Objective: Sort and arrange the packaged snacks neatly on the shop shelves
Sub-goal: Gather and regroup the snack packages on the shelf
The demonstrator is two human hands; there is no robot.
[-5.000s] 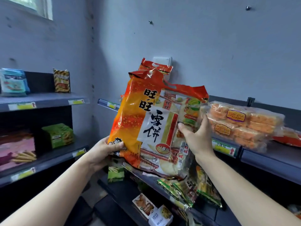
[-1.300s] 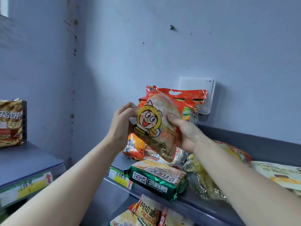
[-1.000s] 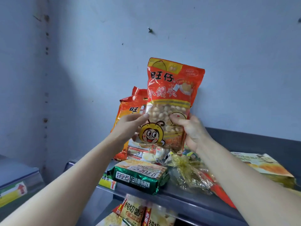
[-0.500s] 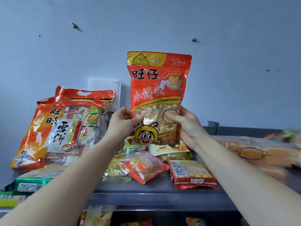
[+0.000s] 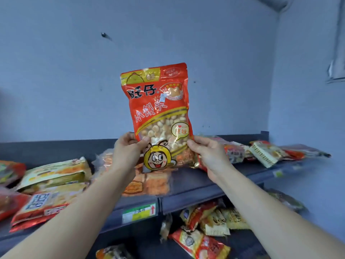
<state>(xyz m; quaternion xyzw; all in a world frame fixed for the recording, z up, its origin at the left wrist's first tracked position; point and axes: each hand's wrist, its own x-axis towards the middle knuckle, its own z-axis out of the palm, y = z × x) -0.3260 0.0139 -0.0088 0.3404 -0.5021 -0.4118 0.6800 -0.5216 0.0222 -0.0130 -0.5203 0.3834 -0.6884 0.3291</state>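
Note:
I hold a tall red snack bag point(image 5: 158, 113) upright in front of the wall, above the top shelf point(image 5: 190, 186). It has a clear window showing small round biscuits and a cartoon bee face at the bottom. My left hand point(image 5: 127, 150) grips its lower left edge, thumb on the front. My right hand point(image 5: 207, 152) grips its lower right edge. The bag's bottom hangs just above a clear pack of orange cakes point(image 5: 149, 184) lying on the shelf.
Loose snack packs lie in a heap at the shelf's left point(image 5: 52, 176) and along its right end point(image 5: 265, 152). More red and yellow packets point(image 5: 205, 230) crowd the lower shelf. A green price label point(image 5: 139, 212) sits on the shelf's front edge. The wall corner is at right.
The view has swung to the right along the shelf; the big orange rice-cracker bag has left the frame. Both hands still hold the red bag upright, now over the orange cake pack.

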